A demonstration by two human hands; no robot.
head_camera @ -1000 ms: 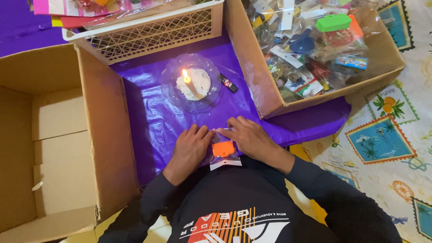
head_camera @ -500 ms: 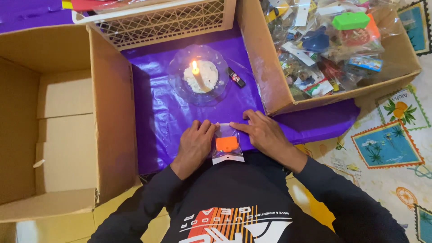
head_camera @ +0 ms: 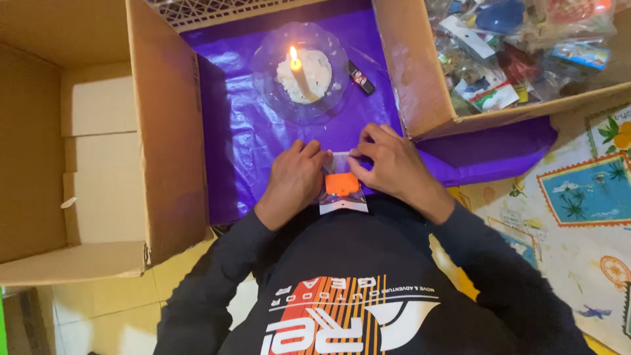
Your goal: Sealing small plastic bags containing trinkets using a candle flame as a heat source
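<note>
A small clear plastic bag [head_camera: 343, 192] with an orange piece inside lies on the purple sheet [head_camera: 243, 138] just in front of me. My left hand [head_camera: 294, 181] pinches the bag's top left edge. My right hand [head_camera: 388, 163] pinches its top right edge. Both hands rest on the sheet, fingertips nearly meeting over the bag's open end. Beyond them a lit candle [head_camera: 299, 69] stands on a clear glass dish [head_camera: 273, 92], with a small black lighter [head_camera: 361, 77] beside it.
An open, hollow cardboard box [head_camera: 98, 138] stands at the left. Another cardboard box [head_camera: 420, 98] at the right holds several packed plastic bags. A white lattice crate [head_camera: 197, 10] sits at the back. A patterned mat [head_camera: 585, 197] covers the floor at right.
The view has shifted nearer and downward. Both hands have stayed on the small bag, fingers working at its top edge; the candle keeps burning.
</note>
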